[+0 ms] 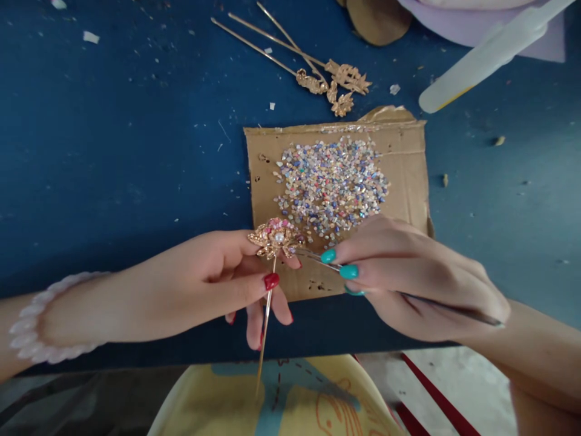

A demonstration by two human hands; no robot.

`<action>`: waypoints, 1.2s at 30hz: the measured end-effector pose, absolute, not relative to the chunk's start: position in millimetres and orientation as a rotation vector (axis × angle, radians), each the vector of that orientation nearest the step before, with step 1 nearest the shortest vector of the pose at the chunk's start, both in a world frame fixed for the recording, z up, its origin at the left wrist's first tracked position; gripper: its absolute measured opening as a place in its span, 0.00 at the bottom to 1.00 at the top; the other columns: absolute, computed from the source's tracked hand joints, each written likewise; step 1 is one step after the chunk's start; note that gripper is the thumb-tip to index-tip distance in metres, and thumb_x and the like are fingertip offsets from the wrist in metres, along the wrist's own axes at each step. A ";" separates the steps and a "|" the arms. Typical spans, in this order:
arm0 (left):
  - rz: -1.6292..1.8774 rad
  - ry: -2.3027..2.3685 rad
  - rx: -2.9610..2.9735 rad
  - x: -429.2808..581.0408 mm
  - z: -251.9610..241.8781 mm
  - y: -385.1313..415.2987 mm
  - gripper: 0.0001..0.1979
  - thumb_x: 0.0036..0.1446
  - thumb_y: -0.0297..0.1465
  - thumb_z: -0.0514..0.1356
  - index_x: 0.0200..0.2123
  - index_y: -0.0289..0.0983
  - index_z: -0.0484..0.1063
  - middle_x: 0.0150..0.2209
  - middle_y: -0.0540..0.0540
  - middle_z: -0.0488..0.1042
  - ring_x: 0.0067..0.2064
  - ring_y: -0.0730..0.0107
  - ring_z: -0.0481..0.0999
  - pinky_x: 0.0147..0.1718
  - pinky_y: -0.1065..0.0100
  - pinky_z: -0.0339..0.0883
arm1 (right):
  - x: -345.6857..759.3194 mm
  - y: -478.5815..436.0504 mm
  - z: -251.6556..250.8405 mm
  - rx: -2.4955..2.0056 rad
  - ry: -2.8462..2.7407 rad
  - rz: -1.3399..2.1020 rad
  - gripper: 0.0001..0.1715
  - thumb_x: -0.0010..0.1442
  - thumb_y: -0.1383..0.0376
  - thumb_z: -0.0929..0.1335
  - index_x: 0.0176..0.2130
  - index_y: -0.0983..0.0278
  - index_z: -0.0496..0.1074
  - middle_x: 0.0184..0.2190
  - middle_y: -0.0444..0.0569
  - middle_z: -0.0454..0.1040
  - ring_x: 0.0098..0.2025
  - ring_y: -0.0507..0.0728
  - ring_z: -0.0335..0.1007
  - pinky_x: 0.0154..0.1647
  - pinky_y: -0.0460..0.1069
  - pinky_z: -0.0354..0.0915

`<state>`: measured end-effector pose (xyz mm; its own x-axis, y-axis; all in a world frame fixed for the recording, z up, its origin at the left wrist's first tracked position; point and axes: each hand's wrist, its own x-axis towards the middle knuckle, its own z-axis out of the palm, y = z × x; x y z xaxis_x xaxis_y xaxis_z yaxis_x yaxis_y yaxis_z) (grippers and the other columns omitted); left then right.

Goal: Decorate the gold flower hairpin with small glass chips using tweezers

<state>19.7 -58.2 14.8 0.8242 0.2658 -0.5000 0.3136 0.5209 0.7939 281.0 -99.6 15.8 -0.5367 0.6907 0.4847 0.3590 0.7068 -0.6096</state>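
My left hand (213, 284) grips a gold hairpin (267, 303) by its stem, the red-nailed thumb pressed on it just below the ornament. The hairpin's flower head (276, 237) is gold filigree with a white pearl in the middle and pink bits along its top. In my right hand (408, 272), teal-nailed fingers close around a pair of metal tweezers (313, 255). The tweezers' tips reach the lower right petals of the flower head; whether they hold a chip cannot be made out. Behind both hands, small multicoloured stone chips (336, 181) lie spread on a piece of cardboard (406, 175).
Several gold hairpins (313, 79) lie crossed at the back of the blue table (113, 151). A translucent white bottle (485, 60) stretches in from the back right, near a lilac sheet (544, 48) and a brown round object (379, 21). Small scraps dot the table.
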 end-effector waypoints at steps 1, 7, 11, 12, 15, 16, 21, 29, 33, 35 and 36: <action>-0.032 0.630 1.036 19.6 14.6 -58.4 0.14 0.67 0.27 0.53 0.53 0.43 0.67 0.42 0.51 0.85 0.30 0.75 0.85 0.22 0.80 0.67 | 281.5 -100.1 15.8 -0.796 -2.171 0.577 0.09 0.64 0.76 0.68 0.38 0.62 0.73 0.41 0.52 0.83 0.39 0.53 0.82 0.39 0.49 0.80; -0.031 0.640 1.028 19.9 14.3 -58.5 0.15 0.65 0.26 0.55 0.54 0.43 0.69 0.35 0.53 0.84 0.30 0.73 0.85 0.22 0.79 0.67 | 282.1 -100.7 13.4 -0.778 -2.167 0.581 0.11 0.61 0.78 0.69 0.41 0.65 0.72 0.41 0.54 0.83 0.40 0.53 0.82 0.43 0.48 0.79; -0.037 0.637 1.044 19.7 14.7 -57.8 0.15 0.66 0.26 0.54 0.54 0.43 0.69 0.35 0.53 0.84 0.30 0.73 0.85 0.22 0.79 0.68 | 278.6 -99.6 8.7 -0.751 -2.109 0.540 0.09 0.62 0.78 0.69 0.41 0.67 0.72 0.39 0.54 0.83 0.39 0.53 0.81 0.41 0.47 0.79; -0.036 0.636 1.049 19.5 14.6 -57.7 0.15 0.66 0.26 0.54 0.54 0.43 0.69 0.32 0.55 0.83 0.30 0.73 0.85 0.22 0.80 0.68 | 278.0 -99.6 8.0 -0.749 -2.085 0.521 0.09 0.62 0.78 0.69 0.40 0.66 0.72 0.38 0.53 0.83 0.39 0.52 0.81 0.40 0.47 0.79; -0.030 0.634 1.048 19.0 13.7 -57.6 0.14 0.67 0.26 0.53 0.53 0.43 0.69 0.29 0.57 0.81 0.30 0.75 0.85 0.23 0.81 0.69 | 278.6 -100.1 9.1 -0.752 -2.111 0.521 0.09 0.63 0.78 0.68 0.41 0.65 0.72 0.39 0.53 0.83 0.39 0.52 0.81 0.39 0.47 0.79; -0.029 0.633 1.045 18.8 13.3 -57.7 0.15 0.67 0.25 0.53 0.54 0.43 0.69 0.30 0.57 0.82 0.30 0.75 0.85 0.23 0.82 0.69 | 279.5 -100.5 10.4 -0.756 -2.152 0.545 0.10 0.63 0.77 0.68 0.42 0.65 0.72 0.40 0.53 0.83 0.40 0.53 0.81 0.41 0.48 0.79; -0.023 0.625 1.043 19.0 13.1 -59.1 0.14 0.68 0.27 0.52 0.53 0.44 0.69 0.41 0.53 0.85 0.30 0.77 0.85 0.24 0.82 0.69 | 282.3 -103.2 15.5 -0.816 -2.181 0.584 0.06 0.65 0.76 0.68 0.41 0.66 0.72 0.42 0.54 0.82 0.42 0.53 0.81 0.44 0.49 0.79; -0.019 0.615 1.047 18.1 13.1 -59.3 0.14 0.69 0.27 0.52 0.53 0.45 0.71 0.37 0.57 0.84 0.30 0.81 0.85 0.25 0.87 0.69 | 281.0 -104.1 12.6 -0.785 -2.140 0.563 0.10 0.64 0.79 0.67 0.42 0.67 0.71 0.41 0.54 0.82 0.42 0.52 0.80 0.44 0.48 0.78; 0.000 0.606 1.026 17.8 11.7 -59.7 0.19 0.69 0.26 0.52 0.59 0.48 0.67 0.42 0.57 0.85 0.30 0.83 0.84 0.25 0.87 0.69 | 281.0 -104.1 13.3 -0.807 -2.170 0.595 0.07 0.65 0.77 0.67 0.42 0.66 0.71 0.42 0.54 0.82 0.43 0.52 0.80 0.44 0.49 0.79; 0.009 0.600 1.025 17.6 11.2 -59.7 0.19 0.70 0.26 0.52 0.59 0.48 0.68 0.41 0.57 0.85 0.30 0.83 0.84 0.26 0.88 0.69 | 280.4 -104.4 13.2 -0.824 -2.173 0.592 0.07 0.66 0.76 0.67 0.41 0.65 0.72 0.42 0.53 0.82 0.42 0.52 0.81 0.44 0.49 0.79; 0.014 0.596 1.024 17.4 11.0 -59.7 0.19 0.70 0.26 0.52 0.59 0.48 0.68 0.41 0.58 0.85 0.30 0.84 0.85 0.26 0.88 0.69 | 280.1 -104.6 13.1 -0.826 -2.163 0.584 0.07 0.67 0.75 0.67 0.41 0.65 0.72 0.42 0.53 0.82 0.42 0.52 0.81 0.43 0.49 0.79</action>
<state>17.4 -59.7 11.0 0.8422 0.2818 -0.4596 0.2600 0.5345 0.8042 280.1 -104.6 13.1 -0.5225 0.7090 0.4736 0.3743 0.6898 -0.6197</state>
